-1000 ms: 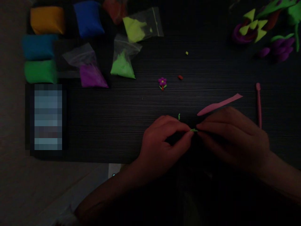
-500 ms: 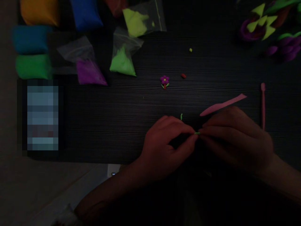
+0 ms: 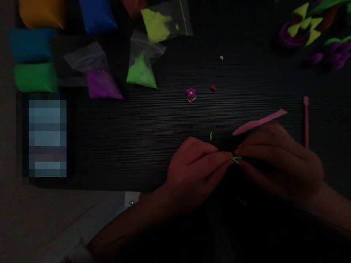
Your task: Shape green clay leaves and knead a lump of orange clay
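Between my two hands is a thin light-green clay strand that looks forked, with two narrow ends pointing right. My left hand pinches its left end between thumb and fingertips. My right hand is closed around the strand's right side, its fingertips close to the left ones; the exact contact is dim. A short green clay piece lies just beyond my left hand. Farther off sits a small purple clay flower with a yellow centre, red stem and green leaves, beside a red clay bit.
A pink modelling knife and a pink stick tool lie near my right hand. Bags of purple, green and yellow clay stand upper left, above a blurred screen. Clay models occupy the upper right.
The green strand now shows more of its length and a fork between my fingertips. My left fingers have drawn closer together, uncovering the short green piece. The view has shifted slightly.
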Motion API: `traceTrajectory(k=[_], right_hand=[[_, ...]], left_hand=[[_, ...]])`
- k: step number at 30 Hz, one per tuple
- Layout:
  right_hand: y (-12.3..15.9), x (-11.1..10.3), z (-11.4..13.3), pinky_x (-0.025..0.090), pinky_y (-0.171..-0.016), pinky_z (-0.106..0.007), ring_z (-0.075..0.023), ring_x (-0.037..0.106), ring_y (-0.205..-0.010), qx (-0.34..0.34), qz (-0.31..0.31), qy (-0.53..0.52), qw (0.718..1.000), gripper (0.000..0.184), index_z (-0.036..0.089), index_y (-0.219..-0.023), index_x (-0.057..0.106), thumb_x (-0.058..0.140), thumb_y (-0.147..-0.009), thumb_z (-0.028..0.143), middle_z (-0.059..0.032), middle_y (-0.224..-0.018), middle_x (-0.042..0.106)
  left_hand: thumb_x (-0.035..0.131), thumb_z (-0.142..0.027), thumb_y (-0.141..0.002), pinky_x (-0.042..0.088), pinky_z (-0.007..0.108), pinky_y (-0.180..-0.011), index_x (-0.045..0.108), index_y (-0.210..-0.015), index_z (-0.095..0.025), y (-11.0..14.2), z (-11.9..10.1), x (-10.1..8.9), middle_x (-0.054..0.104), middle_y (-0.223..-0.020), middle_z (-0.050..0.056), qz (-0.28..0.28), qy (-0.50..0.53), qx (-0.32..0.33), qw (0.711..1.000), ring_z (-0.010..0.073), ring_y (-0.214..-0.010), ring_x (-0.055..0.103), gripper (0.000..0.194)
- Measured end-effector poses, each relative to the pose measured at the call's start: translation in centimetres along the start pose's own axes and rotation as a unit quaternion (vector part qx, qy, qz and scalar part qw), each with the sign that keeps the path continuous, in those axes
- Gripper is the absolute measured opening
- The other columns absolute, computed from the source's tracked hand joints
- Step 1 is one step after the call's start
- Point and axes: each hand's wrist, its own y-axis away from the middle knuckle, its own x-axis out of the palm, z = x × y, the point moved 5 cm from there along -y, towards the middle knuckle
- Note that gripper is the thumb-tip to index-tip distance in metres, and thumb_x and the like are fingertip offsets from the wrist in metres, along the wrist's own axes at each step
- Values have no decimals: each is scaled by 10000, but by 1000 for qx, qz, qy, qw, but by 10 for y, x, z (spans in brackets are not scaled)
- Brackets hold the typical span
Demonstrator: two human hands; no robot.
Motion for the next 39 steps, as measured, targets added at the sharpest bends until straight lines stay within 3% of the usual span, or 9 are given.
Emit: traceTrajectory(k=[23,39], right_hand=[[-1,-1,1,484,-661,-368,-188,607,-733,8,-14,7,1000,196,187,-827,600,658,-657,111,-37,-768,651],[-2,0,2,485,-653,-367,-173,604,-694,11,-11,13,1000,134,206,-792,594,628,-687,130,-19,-741,646]], left_hand=[[631,-143,-726,490,252,-615,622,-831,-192,-1,-5,0,635,-713,-23,-6,-57,35,998,92,-649,555,117],[601,-151,-749,477,249,-655,627,-843,-194,0,-3,0,639,-744,-11,-2,-31,6,1000,94,-691,562,106]])
